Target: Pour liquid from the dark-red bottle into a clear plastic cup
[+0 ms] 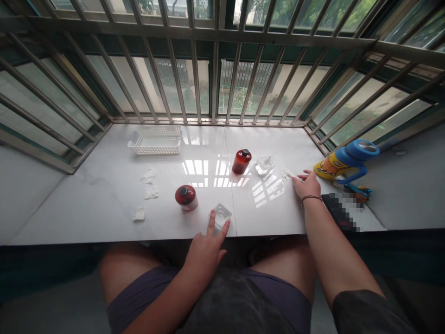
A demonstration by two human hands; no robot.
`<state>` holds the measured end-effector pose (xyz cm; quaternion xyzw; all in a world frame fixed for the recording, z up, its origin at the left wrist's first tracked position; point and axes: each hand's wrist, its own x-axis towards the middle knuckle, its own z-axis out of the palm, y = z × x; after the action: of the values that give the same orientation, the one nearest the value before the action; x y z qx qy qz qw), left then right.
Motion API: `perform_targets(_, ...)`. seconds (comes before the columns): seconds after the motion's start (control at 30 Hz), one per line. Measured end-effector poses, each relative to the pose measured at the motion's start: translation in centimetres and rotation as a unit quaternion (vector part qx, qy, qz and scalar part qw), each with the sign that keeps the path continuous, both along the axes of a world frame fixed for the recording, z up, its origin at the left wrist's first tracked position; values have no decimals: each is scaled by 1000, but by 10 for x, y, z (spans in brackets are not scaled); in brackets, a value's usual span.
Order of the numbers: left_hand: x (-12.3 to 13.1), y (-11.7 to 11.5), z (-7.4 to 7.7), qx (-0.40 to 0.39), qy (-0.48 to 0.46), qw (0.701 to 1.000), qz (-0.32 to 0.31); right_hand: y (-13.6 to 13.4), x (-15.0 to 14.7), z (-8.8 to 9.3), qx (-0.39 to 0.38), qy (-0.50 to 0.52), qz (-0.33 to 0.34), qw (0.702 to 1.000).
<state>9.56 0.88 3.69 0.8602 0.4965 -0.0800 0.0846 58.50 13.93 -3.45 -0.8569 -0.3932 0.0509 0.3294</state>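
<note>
Desk (pixel 86 197): white marble, grey veins | bottle (pixel 241 161): amber, dark cap | jar (pixel 186 197): deep red, white base | glass dish (pixel 222 215): clear | tissue (pixel 288 175): white

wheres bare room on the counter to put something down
Bare counter lies left of the white tissue scraps, and more between the clear glass jar and right hand, below the amber bottle. It's crowded at the right end, around that hand, the blue and yellow toy and the dark phone.

marble counter (pixel 69 204): plastic basket (pixel 155 141), amber bottle (pixel 242 161), red jar (pixel 186 197), tissue scraps (pixel 149 183)
</note>
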Motion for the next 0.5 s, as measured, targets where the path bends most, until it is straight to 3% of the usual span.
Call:
perform_targets(0.13, 0, 0, 0, -1, -6, 1000, 0, -2, -1, 3, -8, -26, 13, 1000)
perform_targets(0.3, 1, 1, 5, -7, 3, 1000, -5, -12, -12, 24, 33, -72, 50, 996)
perform_targets(0.5, 0, 0, 7, -13, -10, 1000, -8, -44, -63, 53, 108, -92, 93, 986)
